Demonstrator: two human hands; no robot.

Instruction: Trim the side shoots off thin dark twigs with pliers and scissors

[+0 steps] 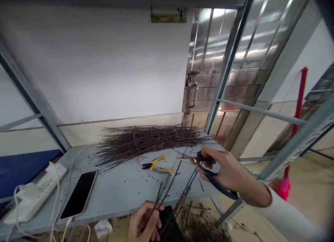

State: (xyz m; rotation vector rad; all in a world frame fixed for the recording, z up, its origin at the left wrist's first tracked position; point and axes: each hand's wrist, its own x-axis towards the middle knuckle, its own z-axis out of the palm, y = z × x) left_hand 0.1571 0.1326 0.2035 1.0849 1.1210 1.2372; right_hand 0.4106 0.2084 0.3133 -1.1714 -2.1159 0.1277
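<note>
In the head view, my left hand (146, 219) is closed around a few thin dark twigs (171, 184) near the front edge of the shelf. My right hand (225, 169) grips dark-handled scissors (193, 160), fingers through the loops. The scissor blades stand apart and point left, near the upper ends of the twigs; whether they touch is unclear. Behind both hands lies a large pile of dark twigs (151, 139). Yellow-and-grey diagonal cutters (161, 170) rest with jaws apart on the shelf, small dark clippings scattered about them.
A phone (79, 193) and a white power strip (39, 196) with cables lie on the left of the grey metal shelf (117, 196). Twig scraps (202, 221) cover the floor below. Shelf posts (227, 57) rise at the sides; a red pole (296, 120) stands at right.
</note>
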